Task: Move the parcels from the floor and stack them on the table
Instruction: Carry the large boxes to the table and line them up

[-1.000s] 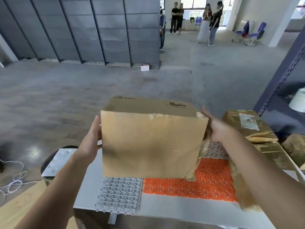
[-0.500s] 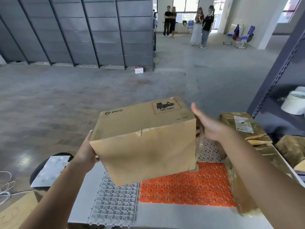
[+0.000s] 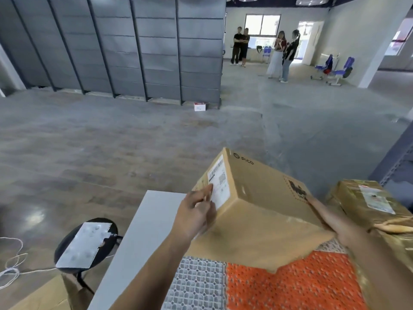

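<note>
PICO carton (image 3: 263, 211) is clamped between left hand (image 3: 196, 214) and right hand (image 3: 335, 222), placing step; lowering flat beside the taped parcel (image 3: 366, 202) is judged next.

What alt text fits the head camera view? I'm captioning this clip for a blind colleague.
Two bare hands, left hand and right hand, hold a tilted brown cardboard box over a grey table with grey and orange mats. A tape-wrapped parcel sits on the right, a black stool on the left, and four people stand far off.
</note>
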The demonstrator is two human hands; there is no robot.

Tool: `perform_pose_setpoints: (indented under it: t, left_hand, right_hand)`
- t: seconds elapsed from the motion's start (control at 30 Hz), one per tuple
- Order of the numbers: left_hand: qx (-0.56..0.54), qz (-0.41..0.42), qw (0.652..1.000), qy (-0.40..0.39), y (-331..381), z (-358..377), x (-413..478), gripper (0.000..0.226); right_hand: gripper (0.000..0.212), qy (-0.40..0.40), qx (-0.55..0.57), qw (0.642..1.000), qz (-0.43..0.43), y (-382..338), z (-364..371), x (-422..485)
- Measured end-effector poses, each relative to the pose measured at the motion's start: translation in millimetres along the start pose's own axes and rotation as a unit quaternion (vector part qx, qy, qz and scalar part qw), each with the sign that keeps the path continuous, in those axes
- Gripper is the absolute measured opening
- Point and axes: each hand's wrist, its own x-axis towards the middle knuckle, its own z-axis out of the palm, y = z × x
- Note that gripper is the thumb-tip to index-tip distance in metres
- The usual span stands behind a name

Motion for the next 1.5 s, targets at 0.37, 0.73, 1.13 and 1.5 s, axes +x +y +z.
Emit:
perform_pose_setpoints:
  t: [0.37, 0.73, 1.13, 1.5]
  left_hand:
    - [0.054, 0.051, 0.991, -0.111, -7.9, -15.8, 27.1, 0.026]
    - [0.138, 0.145, 0.957, -0.208, -10.2, 17.7, 47.5, 0.048]
    - [0.235, 0.151, 0.944, -0.177, -22.7, 56.9, 43.1, 0.095]
    - [0.01, -0.181, 0.976, -0.12, -16.9, 80.3, 90.3, 0.081]
  right_hand:
    - [0.034, 0.031, 0.102, 0.994, 0.032, -8.7, 57.4, -43.3]
    - [0.055, 0.178, 0.199, 0.961, 0.077, 40.3, 53.3, -56.0]
    - [0.045, 0.275, 0.334, 0.898, 0.084, 86.4, 28.4, -65.5]
    - [0.062, 0.184, 0.384, 0.904, -0.017, 62.8, -16.1, -28.2]
